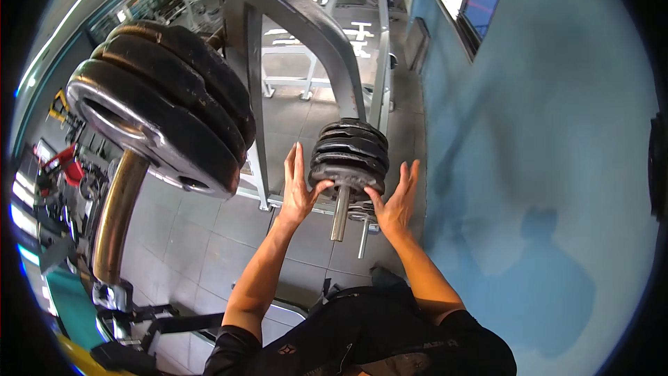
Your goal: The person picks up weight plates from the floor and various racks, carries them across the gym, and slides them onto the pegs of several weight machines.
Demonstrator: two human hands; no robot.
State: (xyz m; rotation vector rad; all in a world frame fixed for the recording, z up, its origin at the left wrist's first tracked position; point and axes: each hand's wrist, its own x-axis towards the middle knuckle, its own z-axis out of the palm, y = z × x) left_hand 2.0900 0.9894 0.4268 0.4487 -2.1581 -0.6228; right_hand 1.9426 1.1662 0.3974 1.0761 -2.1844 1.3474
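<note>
A stack of black weight plates (pixel 348 150) sits on a chrome peg (pixel 340 216) in the middle of the view. My left hand (pixel 298 191) is beside the stack’s left side, fingers spread upward, its thumb at the front plate’s lower edge. On the other side, my right hand (pixel 395 202) has its fingers apart and its thumb at that plate’s lower right; whether either thumb presses on it is hard to tell. Below, a second short peg (pixel 363 237) carries smaller plates. Larger black plates (pixel 149 118) hang on a thick bar (pixel 118 216) at the upper left.
A grey steel rack frame (pixel 306 21) rises ahead over tiled flooring (pixel 229 251). A blue wall (pixel 543 132) with a window (pixel 473 0) runs along my right. Gym machines, a red seat (pixel 69 163) and a teal bench (pixel 73 306) stand at the far left.
</note>
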